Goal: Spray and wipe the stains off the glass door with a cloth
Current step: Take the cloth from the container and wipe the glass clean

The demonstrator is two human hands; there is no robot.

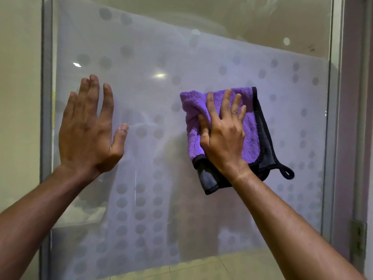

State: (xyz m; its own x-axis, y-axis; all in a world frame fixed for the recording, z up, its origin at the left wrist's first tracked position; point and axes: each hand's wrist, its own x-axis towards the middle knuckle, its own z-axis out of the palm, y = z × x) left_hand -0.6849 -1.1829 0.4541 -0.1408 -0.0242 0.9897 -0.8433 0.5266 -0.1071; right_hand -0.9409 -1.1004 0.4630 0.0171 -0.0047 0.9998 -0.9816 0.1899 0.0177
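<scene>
While two bare hands are raised to the pane, the scene is listed from left to right.

Count: two hands, one cloth, one glass door, one hinge are seen.

Door frame [46, 118]: a grey metal upright is seen at the left edge of the pane.

Left hand [88, 130]: it is held flat toward the glass, fingers straight and slightly spread, thumb out to the side; nothing is held. Whether the palm touches the pane cannot be told.

Glass door [153, 98]: it is covered by a frosted film printed with columns of grey dots; a clear strip is left along the top, and light spots are reflected in it.

Cloth [250, 126]: one purple cloth with black edging and a grey underside is pressed against the glass right of centre; a black loop hangs at its lower right corner.

Right hand [222, 136]: the cloth is pressed to the pane by straight, spread fingers; much of the cloth's lower left is covered by it.

Hinge [358, 237]: it is fixed to the right jamb, low down.
</scene>
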